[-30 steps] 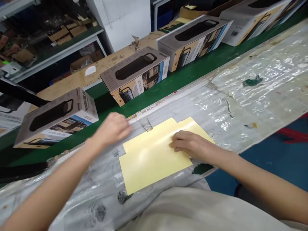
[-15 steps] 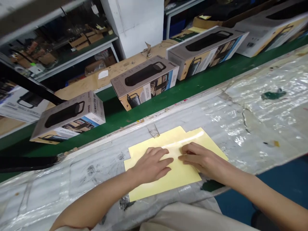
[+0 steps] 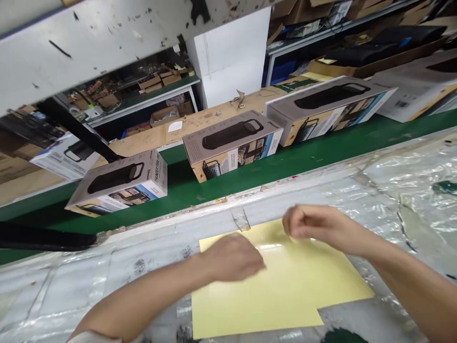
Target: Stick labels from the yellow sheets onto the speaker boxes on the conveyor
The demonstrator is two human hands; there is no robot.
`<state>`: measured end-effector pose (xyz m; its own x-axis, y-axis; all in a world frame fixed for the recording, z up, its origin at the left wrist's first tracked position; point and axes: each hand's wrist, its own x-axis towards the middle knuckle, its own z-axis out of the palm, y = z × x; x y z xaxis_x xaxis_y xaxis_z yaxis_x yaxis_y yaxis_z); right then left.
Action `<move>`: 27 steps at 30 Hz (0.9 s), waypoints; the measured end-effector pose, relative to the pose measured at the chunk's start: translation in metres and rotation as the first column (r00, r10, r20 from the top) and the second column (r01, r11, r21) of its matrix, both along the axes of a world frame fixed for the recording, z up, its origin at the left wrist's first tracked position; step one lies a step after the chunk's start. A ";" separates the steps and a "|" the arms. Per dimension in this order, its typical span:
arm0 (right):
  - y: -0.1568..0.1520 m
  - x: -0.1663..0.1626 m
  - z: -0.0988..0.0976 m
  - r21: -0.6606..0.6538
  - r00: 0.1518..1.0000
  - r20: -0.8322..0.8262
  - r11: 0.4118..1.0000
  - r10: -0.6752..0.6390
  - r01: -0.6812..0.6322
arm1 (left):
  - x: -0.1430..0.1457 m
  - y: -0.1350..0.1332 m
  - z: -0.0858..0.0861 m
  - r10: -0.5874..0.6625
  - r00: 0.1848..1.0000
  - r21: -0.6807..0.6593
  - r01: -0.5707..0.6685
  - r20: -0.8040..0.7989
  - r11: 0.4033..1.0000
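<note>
Glossy yellow sheets [image 3: 271, 300] lie overlapping on the plastic-covered bench close to my body. Over their left part is my left hand [image 3: 233, 257], smeared by motion, with its fingers curled in and pressed together. My right hand [image 3: 314, 224] is raised above the far right part of the sheets, thumb and fingers drawn into a pinch. Whatever either hand holds, if anything, is too small or hidden. A bright strip of glare runs across the yellow surface between the hands.
Printed boxes [image 3: 233, 138] showing a black speaker stand in a row along a green belt [image 3: 193, 190] beyond the bench. A black post [image 3: 78, 126] rises at left. A white beam [image 3: 124, 38] crosses overhead. Clear plastic film [image 3: 424, 190] covers the bench.
Both hands were on the sheets with fingers spread or pinching. Now my right hand has lifted up and away, and my left fingers have curled in. The camera view has shifted.
</note>
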<state>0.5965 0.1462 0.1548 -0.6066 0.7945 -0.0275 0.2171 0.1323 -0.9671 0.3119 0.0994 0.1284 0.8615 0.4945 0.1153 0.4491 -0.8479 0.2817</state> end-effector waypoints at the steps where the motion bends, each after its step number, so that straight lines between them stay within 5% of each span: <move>1: 0.018 -0.008 0.002 0.020 0.999 -0.009 0.999 -0.041 0.041 | 0.000 0.023 0.008 0.102 0.994 0.019 -0.102 0.035 0.995; 2: 0.037 -0.016 0.004 0.058 0.996 -0.022 0.995 -0.085 0.086 | 0.000 0.048 0.017 0.243 0.967 0.059 -0.248 0.075 0.967; 5: 0.092 -0.043 0.006 0.270 0.981 -0.059 0.943 -0.187 0.196 | 0.002 0.129 0.042 0.603 0.779 0.203 -0.627 0.170 0.753; 7: 0.124 -0.058 0.007 0.437 0.975 -0.013 0.875 -0.222 0.206 | 0.005 0.172 0.050 0.701 0.700 0.244 -0.709 0.134 0.661; 9: 0.151 -0.070 0.010 0.582 0.967 0.059 0.796 -0.247 0.167 | 0.006 0.198 0.050 0.737 0.673 0.242 -0.726 0.062 0.643; 15: 0.202 -0.091 0.005 0.771 0.961 0.169 0.637 -0.221 0.011 | 0.004 0.204 0.038 0.755 0.655 0.265 -0.725 -0.020 0.636; 22: 0.230 -0.098 -0.013 0.878 0.981 0.106 0.479 -0.161 -0.016 | -0.001 0.200 0.041 0.732 0.681 0.359 -0.675 -0.034 0.645; 24: 0.238 -0.093 -0.015 0.880 0.983 0.115 0.474 -0.145 -0.033 | -0.004 0.200 0.038 0.720 0.693 0.383 -0.656 -0.036 0.651; 27: 0.250 -0.084 -0.014 0.836 0.974 0.177 0.544 -0.144 -0.071 | -0.010 0.200 0.033 0.704 0.710 0.413 -0.634 -0.023 0.653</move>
